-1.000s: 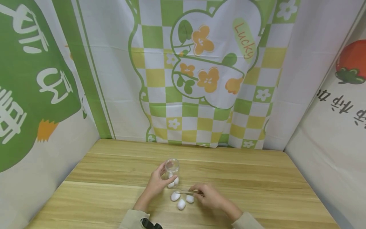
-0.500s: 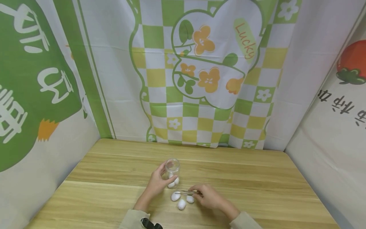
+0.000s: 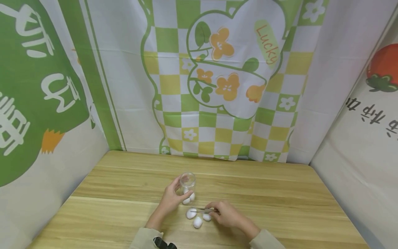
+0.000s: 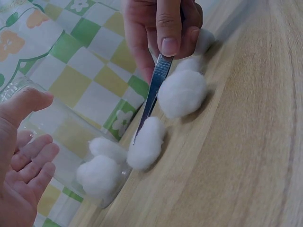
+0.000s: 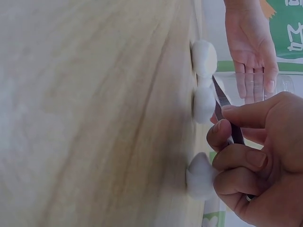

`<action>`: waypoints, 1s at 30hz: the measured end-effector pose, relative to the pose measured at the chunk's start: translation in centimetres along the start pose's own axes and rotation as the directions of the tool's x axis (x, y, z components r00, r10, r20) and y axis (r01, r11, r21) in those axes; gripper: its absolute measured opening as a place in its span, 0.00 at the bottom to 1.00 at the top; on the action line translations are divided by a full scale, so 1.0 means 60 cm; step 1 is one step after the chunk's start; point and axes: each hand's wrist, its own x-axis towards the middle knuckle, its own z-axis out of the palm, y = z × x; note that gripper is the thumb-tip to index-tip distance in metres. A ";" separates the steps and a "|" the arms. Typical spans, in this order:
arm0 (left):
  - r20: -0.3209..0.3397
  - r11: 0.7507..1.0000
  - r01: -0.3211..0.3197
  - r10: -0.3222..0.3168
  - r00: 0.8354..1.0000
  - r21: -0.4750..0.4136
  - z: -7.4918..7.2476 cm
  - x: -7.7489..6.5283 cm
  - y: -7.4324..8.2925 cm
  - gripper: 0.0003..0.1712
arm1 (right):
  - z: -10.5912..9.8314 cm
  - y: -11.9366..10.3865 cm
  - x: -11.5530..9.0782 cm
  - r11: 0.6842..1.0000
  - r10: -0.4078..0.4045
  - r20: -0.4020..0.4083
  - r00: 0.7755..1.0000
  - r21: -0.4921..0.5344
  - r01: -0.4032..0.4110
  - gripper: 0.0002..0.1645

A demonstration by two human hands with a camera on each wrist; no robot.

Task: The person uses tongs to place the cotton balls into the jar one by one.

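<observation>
A clear jar (image 3: 188, 181) stands upright on the table, with several white cotton balls (image 4: 98, 175) inside at the bottom. My left hand (image 3: 171, 197) holds the jar around its side, thumb on one side and fingers on the other. In my right hand (image 3: 228, 214), thumb and fingers pinch metal tweezers (image 4: 155, 87). Their tips reach a cotton ball (image 4: 147, 144) beside the jar's base; whether both tips grip it, I cannot tell. Two more cotton balls lie near, one in front (image 3: 197, 222) and one (image 3: 207, 217) partly under the right hand.
The wooden table (image 3: 264, 186) extends around the hands on all sides. A checked, flowered cloth (image 3: 217, 135) hangs behind its back edge, and printed cloths (image 3: 357, 152) close in the left and right sides.
The tweezers' arms look more spread than a second ago, and the right hand has shifted very slightly. The left hand, jar and loose cotton balls stay in place.
</observation>
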 end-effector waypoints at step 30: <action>0.004 0.999 0.034 -0.034 0.999 -0.023 0.002 0.001 -0.002 0.42 | -0.006 -0.002 -0.003 0.995 -0.014 -0.024 1.000 -0.101 0.012 0.10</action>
